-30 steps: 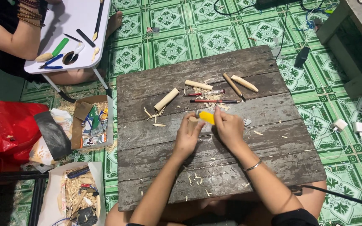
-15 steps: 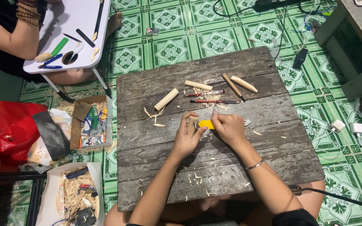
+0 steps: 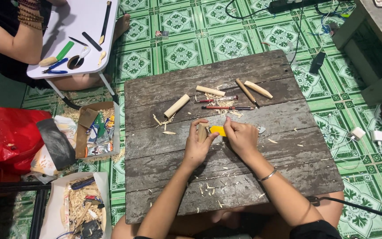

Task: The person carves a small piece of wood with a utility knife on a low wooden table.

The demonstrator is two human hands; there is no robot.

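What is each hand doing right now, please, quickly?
Left hand: closed around a small wooden piece.
Right hand: closed on a yellow-handled tool, its tip at the wood.

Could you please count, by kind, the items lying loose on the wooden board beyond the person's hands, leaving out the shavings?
Pale wooden sticks: 3 — one, one, one
Brown-handled tool: 1
Red pencil-like tools: 2 — one, one
Total: 6
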